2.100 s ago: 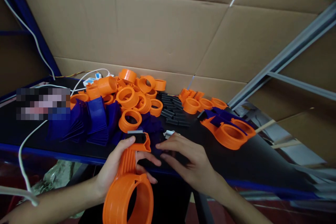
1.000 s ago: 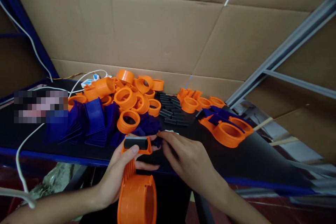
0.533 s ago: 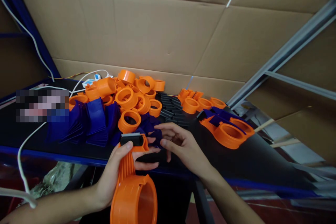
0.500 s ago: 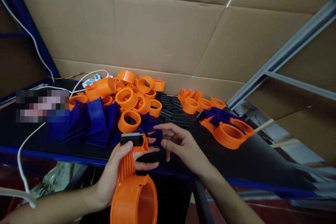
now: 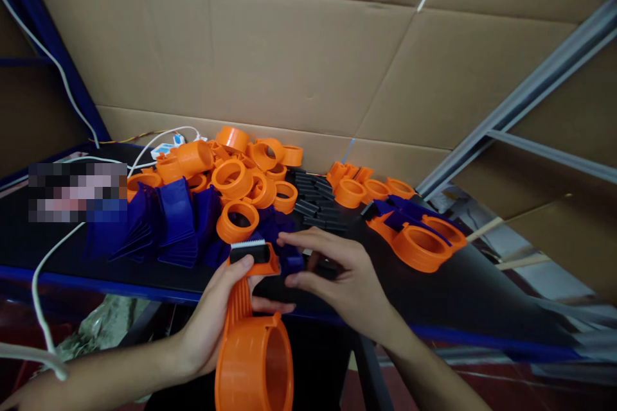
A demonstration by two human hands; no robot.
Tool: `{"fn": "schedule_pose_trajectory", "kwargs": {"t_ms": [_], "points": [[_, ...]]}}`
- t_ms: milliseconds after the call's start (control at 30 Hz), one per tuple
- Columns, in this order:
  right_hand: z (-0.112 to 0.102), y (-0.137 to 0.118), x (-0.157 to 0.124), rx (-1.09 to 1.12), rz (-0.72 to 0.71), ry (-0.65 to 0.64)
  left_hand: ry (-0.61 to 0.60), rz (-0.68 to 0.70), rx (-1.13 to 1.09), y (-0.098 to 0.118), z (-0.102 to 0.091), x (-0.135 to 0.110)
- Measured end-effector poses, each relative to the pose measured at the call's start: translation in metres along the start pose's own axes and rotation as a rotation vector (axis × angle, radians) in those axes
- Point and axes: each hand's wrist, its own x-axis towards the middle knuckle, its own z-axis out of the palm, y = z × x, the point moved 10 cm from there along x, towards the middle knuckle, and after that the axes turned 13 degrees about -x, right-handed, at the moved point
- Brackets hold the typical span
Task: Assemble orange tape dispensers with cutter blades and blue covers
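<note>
While left hand [image 5: 210, 316] is clasping orange dispenser [image 5: 241, 359], right hand [image 5: 351, 281] is curling around blue piece [image 5: 291, 261]. Whether it is pinching, cannot tell

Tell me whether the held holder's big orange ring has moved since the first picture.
Yes, rightward: judged by the loose orange ring beyond it, the held holder's big orange ring now sits farther right.

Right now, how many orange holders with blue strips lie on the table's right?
2: front holder, nearer the camera; rear holder, just beyond, partly covered. Others may be hidden.
</note>
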Motion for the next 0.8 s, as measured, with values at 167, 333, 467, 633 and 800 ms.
{"fn": "schedule_pose_trajectory", "kwargs": {"t_ms": [167, 333, 467, 633, 800], "points": [[0.004, -0.019, -0.001, -0.190, -0.150, 0.028, 0.102, -0.016, 0.021, -0.004, -0.010, 0.001], [0.008, -0.016, -0.006, -0.243, -0.219, 0.002, 0.035, -0.015, 0.133, -0.002, -0.005, 0.001], [0.008, -0.019, -0.012, -0.306, -0.280, 0.048, -0.030, -0.060, 0.195, -0.006, -0.001, 0.001], [0.010, -0.023, -0.016, -0.314, -0.319, 0.085, -0.055, -0.031, 0.188, -0.005, 0.001, 0.000], [0.011, -0.028, -0.022, -0.342, -0.374, 0.087, -0.025, 0.020, 0.209, -0.005, -0.003, -0.001]]}}
